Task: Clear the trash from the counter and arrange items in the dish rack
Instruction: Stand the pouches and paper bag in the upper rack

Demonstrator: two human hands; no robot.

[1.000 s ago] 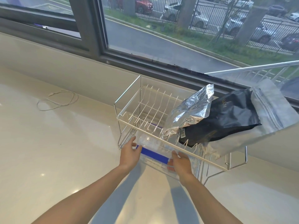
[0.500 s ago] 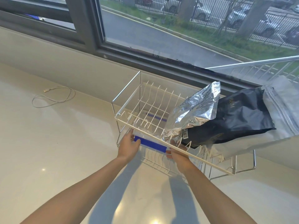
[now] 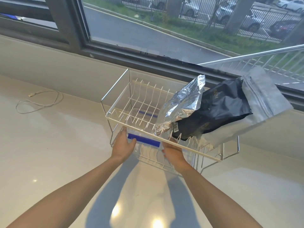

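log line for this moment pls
both hands: left hand, right hand | holding: clear blue-edged plastic container | where: lower tier, white wire dish rack

You face a two-tier dish rack [image 3: 118,105] standing on the counter [image 3: 49,153], with the window [image 3: 148,22] behind it. Three pouches lie across the right half of its upper tier: a foil pouch [image 3: 181,106] nearest the rack's middle, a dark pouch [image 3: 218,109] to its right, and a frosted zip pouch [image 3: 266,99] overhanging the rack's right end. A lidded container [image 3: 144,142] sits in the lower tier at the front. A cable [image 3: 39,102] lies on the counter, well left of the rack.
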